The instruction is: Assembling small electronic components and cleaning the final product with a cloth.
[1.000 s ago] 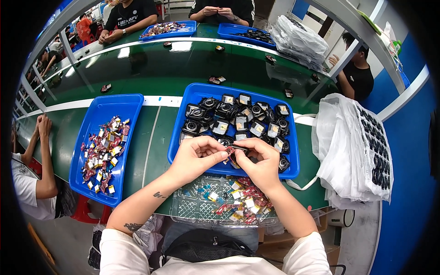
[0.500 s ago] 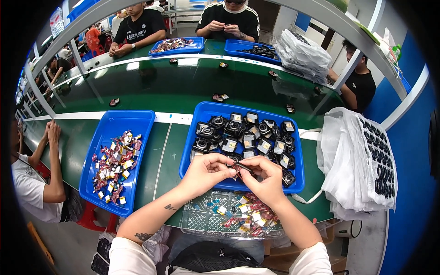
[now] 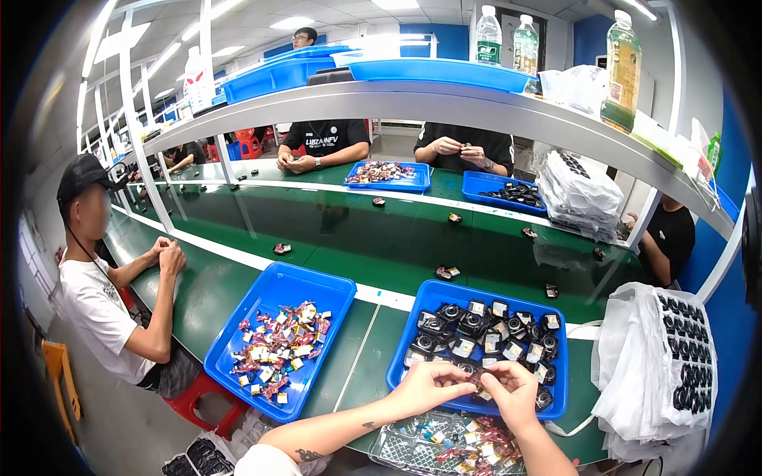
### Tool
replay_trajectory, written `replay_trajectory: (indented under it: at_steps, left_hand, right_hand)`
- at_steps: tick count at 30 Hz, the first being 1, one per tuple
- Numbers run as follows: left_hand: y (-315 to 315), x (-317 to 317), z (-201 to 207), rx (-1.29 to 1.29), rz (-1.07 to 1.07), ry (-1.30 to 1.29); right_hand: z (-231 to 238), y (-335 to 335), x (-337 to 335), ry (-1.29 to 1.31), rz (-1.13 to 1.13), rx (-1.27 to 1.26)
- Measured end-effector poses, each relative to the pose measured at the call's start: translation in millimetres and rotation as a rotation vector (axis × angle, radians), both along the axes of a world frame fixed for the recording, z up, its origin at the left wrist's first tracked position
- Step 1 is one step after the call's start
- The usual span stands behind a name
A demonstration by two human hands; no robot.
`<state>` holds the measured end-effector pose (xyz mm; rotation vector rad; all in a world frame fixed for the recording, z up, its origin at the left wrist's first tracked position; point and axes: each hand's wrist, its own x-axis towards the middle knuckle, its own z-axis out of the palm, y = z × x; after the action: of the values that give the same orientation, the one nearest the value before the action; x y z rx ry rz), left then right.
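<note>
My left hand (image 3: 432, 387) and my right hand (image 3: 513, 389) meet over the near edge of a blue tray (image 3: 399, 353). Between the fingertips of both is a small dark watch case (image 3: 479, 380) with a reddish part, mostly covered by my fingers. Several black watch cases (image 3: 463, 347), some with silvery squares on them, are heaped in that tray. Below my hands a clear plastic tray (image 3: 397, 440) holds small red circuit pieces with white and yellow blocks (image 3: 486, 444).
Left of my hands stands another blue tray (image 3: 238, 325) with similar red and white pieces. Stacked white sheets (image 3: 635, 357) with black parts rise at the right. Loose assemblies (image 3: 448, 273) lie along the green belt (image 3: 333, 230). A shelf (image 3: 413, 103) spans above; a person (image 3: 119, 293) sits at the left.
My view has tilted up and turned left, so the trays appear lower and farther right. Both hands stay together on the small watch case.
</note>
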<state>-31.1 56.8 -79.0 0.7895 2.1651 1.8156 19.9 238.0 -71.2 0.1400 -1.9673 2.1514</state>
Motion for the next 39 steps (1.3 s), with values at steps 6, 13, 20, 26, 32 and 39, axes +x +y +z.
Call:
replay_trajectory:
  at_steps: [6, 13, 20, 26, 32, 39]
  left_hand:
    - [0.3, 2.4, 3.4, -0.027, 0.02, -0.015]
    - [7.8, 2.3, -1.8, -0.02, 0.002, -0.045]
    - [3.0, -5.4, -4.1, 0.092, 0.039, -0.1]
    - [3.4, -5.2, -0.6, 0.005, -0.015, -0.191]
    - [5.7, -1.3, -2.3, 0.078, 0.013, -0.207]
    - [5.9, -1.5, -0.2, 0.057, 0.006, -0.195]
  right_hand:
    - [0.6, -1.7, 1.2, -0.015, 0.008, 0.034]
    - [1.2, 3.5, 2.3, 0.007, 0.0, 0.058]
    - [3.4, -2.8, -10.2, -0.028, 0.083, 0.052]
    - [2.8, 2.3, -6.8, -0.051, 0.104, 0.057]
    - [4.1, 2.4, -2.9, -0.065, 0.1, 0.103]
    - [3.1, -0.8, -3.4, -0.04, 0.064, 0.133]
